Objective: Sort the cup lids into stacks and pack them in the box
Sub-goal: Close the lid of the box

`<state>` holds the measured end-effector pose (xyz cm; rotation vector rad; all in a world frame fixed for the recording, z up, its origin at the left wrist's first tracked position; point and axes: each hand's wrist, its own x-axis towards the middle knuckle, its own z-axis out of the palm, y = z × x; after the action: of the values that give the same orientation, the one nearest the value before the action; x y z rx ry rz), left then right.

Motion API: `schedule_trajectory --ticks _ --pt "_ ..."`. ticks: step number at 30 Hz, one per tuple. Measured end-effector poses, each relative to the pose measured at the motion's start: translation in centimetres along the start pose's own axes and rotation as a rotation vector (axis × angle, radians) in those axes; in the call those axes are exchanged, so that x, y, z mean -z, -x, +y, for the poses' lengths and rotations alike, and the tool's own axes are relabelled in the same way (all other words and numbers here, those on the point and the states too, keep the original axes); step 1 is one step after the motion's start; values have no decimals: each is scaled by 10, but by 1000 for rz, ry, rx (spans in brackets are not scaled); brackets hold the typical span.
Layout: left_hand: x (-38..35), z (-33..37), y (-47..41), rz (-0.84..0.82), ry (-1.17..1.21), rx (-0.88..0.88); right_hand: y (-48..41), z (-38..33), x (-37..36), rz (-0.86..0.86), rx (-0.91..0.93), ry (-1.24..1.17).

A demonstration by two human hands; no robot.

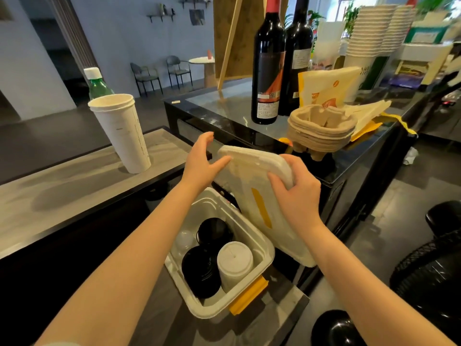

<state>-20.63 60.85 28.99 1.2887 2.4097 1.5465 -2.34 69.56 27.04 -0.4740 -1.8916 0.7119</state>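
Note:
A white plastic box (262, 248) with yellow latches stands open on the low grey counter. Inside stand two stacks of black lids (199, 268), a stack of white lids (234, 263) and a clear domed lid (184, 239). The box's white cover (252, 176), with a yellow strip, is held tilted above the box's far right side. My left hand (202, 161) touches its upper left edge with fingers spread. My right hand (296, 191) grips its upper right edge, fingers curled over the rim.
A tall white paper cup (122, 133) and a green bottle (97, 83) stand on the grey counter to the left. The black glass counter behind holds two wine bottles (269, 61), stacked pulp cup carriers (321, 128), paper bags and stacked cups. A black fan is at the lower right.

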Motion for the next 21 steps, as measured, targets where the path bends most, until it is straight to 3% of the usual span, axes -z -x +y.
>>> schedule_trajectory --ticks 7,10,16,21 --pt "11 -15 29 -138 348 374 -25 -64 12 25 286 9" --pt "17 -16 36 -141 396 399 -39 -94 12 53 394 -12" --pt "57 -21 50 70 484 349 -70 -139 7 87 402 -127" --pt "90 -24 72 248 565 348 -73 -141 -17 -3 237 -195"
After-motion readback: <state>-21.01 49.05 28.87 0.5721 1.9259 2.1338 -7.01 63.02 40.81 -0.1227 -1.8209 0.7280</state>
